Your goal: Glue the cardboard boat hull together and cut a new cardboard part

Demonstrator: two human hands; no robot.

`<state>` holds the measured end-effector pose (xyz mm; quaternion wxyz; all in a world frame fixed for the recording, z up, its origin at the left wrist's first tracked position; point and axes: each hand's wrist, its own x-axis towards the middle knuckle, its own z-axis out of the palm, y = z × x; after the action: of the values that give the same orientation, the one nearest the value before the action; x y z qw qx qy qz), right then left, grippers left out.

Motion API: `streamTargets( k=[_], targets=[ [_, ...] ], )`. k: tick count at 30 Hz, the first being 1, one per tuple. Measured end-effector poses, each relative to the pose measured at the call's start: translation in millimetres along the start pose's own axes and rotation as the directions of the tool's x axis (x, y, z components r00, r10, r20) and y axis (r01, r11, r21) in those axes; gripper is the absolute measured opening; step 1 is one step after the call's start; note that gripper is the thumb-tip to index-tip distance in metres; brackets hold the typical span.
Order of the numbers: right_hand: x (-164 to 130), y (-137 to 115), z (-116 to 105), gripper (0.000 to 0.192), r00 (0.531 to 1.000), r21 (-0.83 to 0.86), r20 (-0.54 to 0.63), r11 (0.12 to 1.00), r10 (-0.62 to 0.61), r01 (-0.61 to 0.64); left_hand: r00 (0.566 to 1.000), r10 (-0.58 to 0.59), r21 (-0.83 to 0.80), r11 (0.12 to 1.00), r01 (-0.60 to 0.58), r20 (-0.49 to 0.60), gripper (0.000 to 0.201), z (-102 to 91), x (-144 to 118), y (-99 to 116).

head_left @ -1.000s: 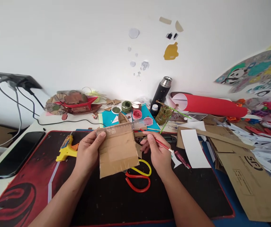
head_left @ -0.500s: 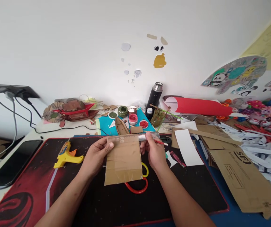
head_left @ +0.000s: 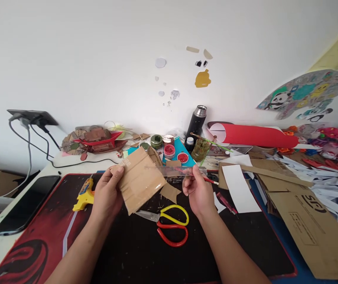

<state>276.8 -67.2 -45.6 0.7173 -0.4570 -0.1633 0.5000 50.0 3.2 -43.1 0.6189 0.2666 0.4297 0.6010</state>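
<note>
My left hand grips a taped piece of brown cardboard by its left edge and holds it tilted above the black and red mat. My right hand holds a clear plastic ruler that reaches left across the cardboard, together with a thin red pencil. Scissors with yellow and red handles lie on the mat below both hands. A small cardboard scrap sits between the hands.
A yellow glue gun lies left of my left hand, a black phone further left. Paint jars, a black flask and a red paper roll stand at the back. White paper and cardboard sheets cover the right.
The cardboard has been turned counter-clockwise and lifted off the scissors, which now show fully. The ruler has come away from the cardboard's top edge and is held by my right hand.
</note>
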Motion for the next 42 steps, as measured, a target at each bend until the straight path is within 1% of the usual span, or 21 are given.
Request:
streamTargets(
  k=[2,4,7,9,11,14,17,20,23,29,35,42],
  targets=[
    [1,-2,0,0.055,1.000,0.026,-0.013,1.000,0.009,-0.009,0.999,-0.034,-0.007,0.999,0.034,-0.010,0.043,1.0,0,0],
    [2,-5,0,0.055,0.999,0.068,-0.032,0.998,0.018,-0.016,0.999,-0.053,-0.027,0.998,0.053,-0.012,0.040,1.8,0,-2],
    [5,-9,0,0.055,0.998,0.119,-0.050,0.993,0.029,-0.022,0.997,-0.070,-0.076,0.995,0.067,-0.040,0.028,3.7,0,-3],
    [5,-10,0,0.054,0.998,0.123,-0.053,0.992,0.034,-0.027,0.994,-0.097,-0.095,0.991,0.092,-0.047,0.020,5.7,-1,-3],
    [4,-9,0,0.055,0.998,0.108,-0.052,0.994,0.037,-0.031,0.992,-0.122,-0.101,0.988,0.117,-0.039,0.019,7.4,-1,-3],
    [3,-8,1,0.058,0.998,0.093,-0.053,0.995,0.039,-0.034,0.993,-0.117,-0.104,0.988,0.114,-0.029,0.019,7.9,-2,-3],
    [2,-8,3,0.058,0.997,0.081,-0.061,0.996,0.040,-0.035,0.997,-0.078,-0.115,0.991,0.075,-0.028,0.021,6.1,-1,-4],
    [0,-7,4,0.056,0.997,0.056,-0.062,0.998,0.041,-0.038,0.999,-0.031,-0.126,0.992,0.032,0.007,0.026,4.3,0,-5],
    [-1,-4,4,0.056,0.998,0.040,-0.047,0.998,0.044,-0.042,0.999,-0.014,-0.116,0.993,0.019,0.044,0.032,4.0,0,-4],
    [-2,-2,2,0.054,0.999,0.027,-0.047,1.000,0.013,-0.011,0.996,-0.063,-0.123,0.990,0.071,0.071,0.034,5.7,-4,-2],
    [-3,0,1,0.052,0.998,0.001,-0.060,1.000,-0.013,0.013,0.992,-0.068,-0.085,0.993,0.077,0.104,0.040,6.3,-7,-6],
    [-5,0,3,0.053,0.997,-0.032,-0.059,0.999,-0.044,0.043,0.973,-0.193,-0.069,0.977,0.203,0.126,0.041,9.8,-16,-9]
  ],
)
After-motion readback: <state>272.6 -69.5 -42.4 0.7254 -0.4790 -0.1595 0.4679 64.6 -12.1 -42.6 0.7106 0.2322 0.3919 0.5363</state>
